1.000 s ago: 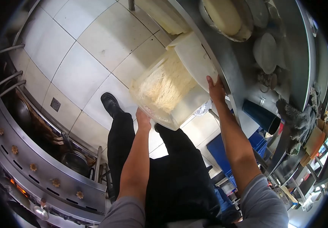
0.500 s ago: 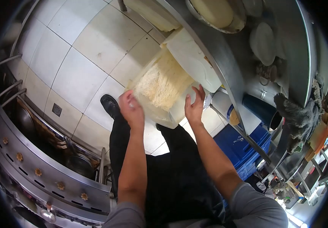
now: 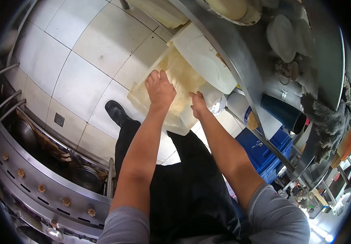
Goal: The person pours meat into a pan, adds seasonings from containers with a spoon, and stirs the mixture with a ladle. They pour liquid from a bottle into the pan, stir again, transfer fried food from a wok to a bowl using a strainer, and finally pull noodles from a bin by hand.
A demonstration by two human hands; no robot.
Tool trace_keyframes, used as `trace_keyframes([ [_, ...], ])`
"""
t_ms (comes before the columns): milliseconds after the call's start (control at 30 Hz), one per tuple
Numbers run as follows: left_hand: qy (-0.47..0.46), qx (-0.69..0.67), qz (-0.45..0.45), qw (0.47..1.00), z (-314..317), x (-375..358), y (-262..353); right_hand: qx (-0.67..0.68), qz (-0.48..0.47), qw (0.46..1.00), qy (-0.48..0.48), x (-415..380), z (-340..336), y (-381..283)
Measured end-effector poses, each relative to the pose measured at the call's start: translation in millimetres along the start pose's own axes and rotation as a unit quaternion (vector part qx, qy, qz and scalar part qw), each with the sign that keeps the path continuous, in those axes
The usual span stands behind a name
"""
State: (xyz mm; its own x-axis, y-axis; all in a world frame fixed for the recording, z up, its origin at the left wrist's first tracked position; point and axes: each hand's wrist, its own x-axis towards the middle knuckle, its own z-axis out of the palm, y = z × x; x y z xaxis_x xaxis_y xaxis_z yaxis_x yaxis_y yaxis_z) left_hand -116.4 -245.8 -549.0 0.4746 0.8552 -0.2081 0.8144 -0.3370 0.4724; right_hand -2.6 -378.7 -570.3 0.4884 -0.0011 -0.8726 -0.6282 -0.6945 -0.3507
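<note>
A translucent plastic bin (image 3: 139,95) stands near my feet, holding a pale, stringy, dough-like mass (image 3: 180,73). My left hand (image 3: 160,90) reaches over its left side, fingers curled down onto the mass. Across from it, my right hand (image 3: 198,105) is at the bin's right side with bent fingers against the pale stuff. The fingertips of both hands are partly hidden. A white lid-like panel (image 3: 204,57) leans along the bin's right edge.
A steel table (image 3: 228,61) overhangs the bin on the right, with a dark green cup (image 3: 283,110) and a grey cloth (image 3: 326,126). Below is a blue crate (image 3: 265,150). A steel stove front with knobs (image 3: 41,188) curves along the left. My black shoe (image 3: 117,112) rests on the tiles.
Both hands have moved in over the bin and onto the pale mass. The left hand went right and up, its fingers curling; the right hand's spread fingers have bent inward.
</note>
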Motion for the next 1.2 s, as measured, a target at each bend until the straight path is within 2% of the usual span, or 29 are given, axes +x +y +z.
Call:
trace_keyframes([
  [67,0.024,0.008,0.012,1.000,5.4,-0.5,-4.6,0.015,0.054,0.998,-0.021,28.8,2.6,14.9],
  [133,-0.097,-0.195,-0.121,0.968,8.6,3.9,-10.2,-0.006,0.059,0.997,-0.039,21.1,2.5,3.5],
  [200,-0.119,-0.227,-0.141,0.956,2.6,6.9,-15.2,-0.026,0.065,0.996,-0.058,18.5,-0.3,1.6],
  [267,-0.142,-0.259,-0.159,0.942,-3.7,11.4,-20.1,0.068,0.036,0.991,-0.113,24.0,-8.5,11.0],
  [300,-0.161,-0.338,-0.161,0.913,-2.0,13.5,-25.7,0.071,0.036,0.991,-0.111,25.7,-13.1,15.0],
  [333,-0.179,-0.415,-0.163,0.877,-0.7,14.6,-31.1,0.112,0.006,0.982,-0.153,26.9,-17.0,19.0],
  [367,-0.180,-0.415,-0.161,0.877,-0.1,16.0,-36.9,0.153,-0.025,0.968,-0.195,28.4,-19.7,22.5],
  [400,-0.234,-0.364,-0.164,0.886,-0.1,17.2,-42.5,0.155,-0.026,0.968,-0.195,17.1,-21.0,17.0],
  [433,-0.286,-0.311,-0.166,0.891,-1.0,18.7,-44.4,0.197,0.004,0.954,-0.228,-1.4,-21.9,5.3],
  [467,-0.285,-0.310,-0.163,0.892,-4.4,19.7,-42.9,0.238,0.032,0.935,-0.260,-12.1,-21.7,-3.6],
  [500,-0.296,-0.343,-0.209,0.867,-10.4,18.1,-40.1,0.239,0.030,0.935,-0.260,-10.4,-22.4,-3.9],
  [533,-0.306,-0.374,-0.255,0.837,-19.5,16.6,-35.3,0.244,0.071,0.932,-0.258,-6.5,-24.3,-0.7],
  [567,-0.308,-0.373,-0.253,0.838,-27.8,15.9,-30.1,0.249,0.113,0.927,-0.255,-3.0,-26.7,3.5],
  [633,-0.397,-0.484,-0.338,0.703,-49.6,16.8,-16.0,0.257,0.134,0.921,-0.262,-14.1,-27.5,-3.2],
  [767,-0.405,-0.473,-0.323,0.712,-28.7,3.1,-27.4,0.226,0.142,0.925,-0.269,-42.1,-26.9,-10.4],
  [867,-0.408,-0.487,-0.322,0.702,-36.3,-2.8,-33.2,0.234,0.166,0.919,-0.271,-50.3,-42.7,-2.9],
  [933,-0.416,-0.549,-0.323,0.650,-49.3,-11.3,-34.2,0.247,0.147,0.913,-0.290,-67.1,-50.9,4.0],
  [1067,-0.402,-0.546,-0.297,0.672,-81.8,-26.7,-38.1,0.223,0.121,0.914,-0.315,-88.5,-59.9,14.6],
  [1133,-0.426,-0.456,-0.279,0.730,-94.7,-30.0,-47.5,0.202,0.102,0.930,-0.291,-94.1,-63.7,20.1],
  [1200,-0.428,-0.470,-0.292,0.714,-111.9,-34.6,-50.6,0.181,0.088,0.944,-0.263,-94.1,-65.0,29.2],
])
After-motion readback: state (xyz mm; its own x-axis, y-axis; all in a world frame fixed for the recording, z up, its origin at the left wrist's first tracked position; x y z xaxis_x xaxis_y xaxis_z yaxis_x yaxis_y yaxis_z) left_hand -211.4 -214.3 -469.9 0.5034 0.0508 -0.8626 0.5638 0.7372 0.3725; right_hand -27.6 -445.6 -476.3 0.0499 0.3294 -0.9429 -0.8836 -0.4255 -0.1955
